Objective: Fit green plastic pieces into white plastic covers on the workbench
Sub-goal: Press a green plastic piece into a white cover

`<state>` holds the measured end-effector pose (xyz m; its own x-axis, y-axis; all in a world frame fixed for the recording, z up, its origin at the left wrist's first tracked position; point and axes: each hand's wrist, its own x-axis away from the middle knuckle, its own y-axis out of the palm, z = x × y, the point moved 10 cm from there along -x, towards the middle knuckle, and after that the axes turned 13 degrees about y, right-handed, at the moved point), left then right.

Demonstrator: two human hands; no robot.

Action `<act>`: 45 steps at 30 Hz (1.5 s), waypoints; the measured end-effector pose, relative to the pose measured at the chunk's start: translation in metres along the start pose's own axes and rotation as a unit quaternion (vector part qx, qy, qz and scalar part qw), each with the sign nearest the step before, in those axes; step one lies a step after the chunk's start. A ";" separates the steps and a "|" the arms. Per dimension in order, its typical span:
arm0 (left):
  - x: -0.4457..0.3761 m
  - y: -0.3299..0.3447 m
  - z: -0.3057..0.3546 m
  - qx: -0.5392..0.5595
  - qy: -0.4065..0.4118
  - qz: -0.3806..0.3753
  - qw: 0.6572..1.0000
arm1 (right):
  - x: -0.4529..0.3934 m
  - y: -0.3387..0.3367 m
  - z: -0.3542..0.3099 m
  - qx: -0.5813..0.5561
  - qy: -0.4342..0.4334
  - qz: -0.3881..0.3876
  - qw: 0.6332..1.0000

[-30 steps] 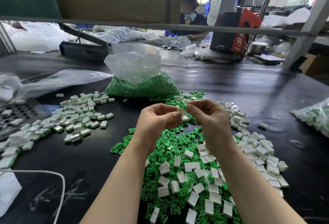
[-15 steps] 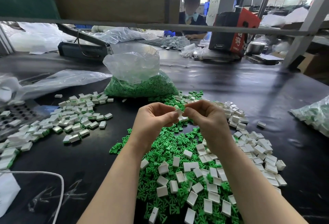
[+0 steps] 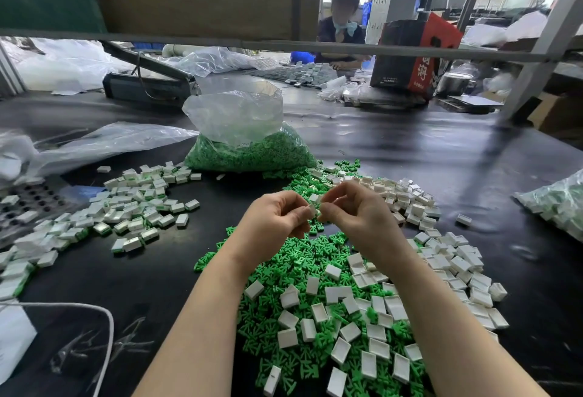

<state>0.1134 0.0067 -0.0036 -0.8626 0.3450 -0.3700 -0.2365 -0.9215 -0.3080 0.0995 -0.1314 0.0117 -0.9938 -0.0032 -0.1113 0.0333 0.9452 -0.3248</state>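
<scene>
At the bottom centre of the frame, closest to me, a heap of loose green pieces (image 3: 285, 273) covers the black desk (image 3: 151, 273), with empty white covers (image 3: 320, 313) scattered over it and trailing off to the lower right. My two forearms rise from the bottom edge and meet above this heap at mid-frame. My left hand (image 3: 274, 223) has its fingers curled, its grip pinching a small white cover (image 3: 312, 209) at the fingertips. My right hand (image 3: 356, 210) faces it, fingers also curled, thumb and forefinger pinched on the same white cover from the other side, so both hands touch at that one spot. Whether a green piece sits in it I cannot tell; the fingers hide most of it.

At the lower left a white cord (image 3: 107, 333) loops across the desk. Left of centre lies a wide spread of assembled covers (image 3: 138, 207) showing green edges. Right of my hands is another drift of open white covers (image 3: 410, 201), and at the right edge a clear bag of parts (image 3: 558, 204).

Just beyond my hands stands a clear plastic bag of green pieces (image 3: 249, 147), its top open and upright. In the upper centre, behind a grey bar (image 3: 410, 51), another person (image 3: 342, 27) sits at the far side beside a red and black box (image 3: 413, 52).
</scene>
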 end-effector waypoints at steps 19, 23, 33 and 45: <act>0.003 0.009 -0.002 -0.072 -0.014 -0.076 0.994 | 0.010 0.033 0.012 0.122 0.042 -0.156 0.979; 0.003 0.010 -0.001 -0.095 -0.009 -0.079 0.992 | 0.009 0.034 0.015 0.136 0.039 -0.157 0.977; 0.001 0.004 0.004 -0.106 0.014 -0.055 0.993 | 0.009 0.034 0.009 0.137 0.016 -0.144 0.980; 0.002 0.006 0.001 -0.114 0.011 -0.057 0.992 | 0.009 0.034 0.010 0.161 0.031 -0.143 0.976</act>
<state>0.1100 0.0016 -0.0049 -0.8254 0.4514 -0.3391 -0.2232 -0.8126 -0.5383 0.0931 -0.1023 -0.0095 -0.9713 -0.2236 0.0811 -0.2254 0.7563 -0.6142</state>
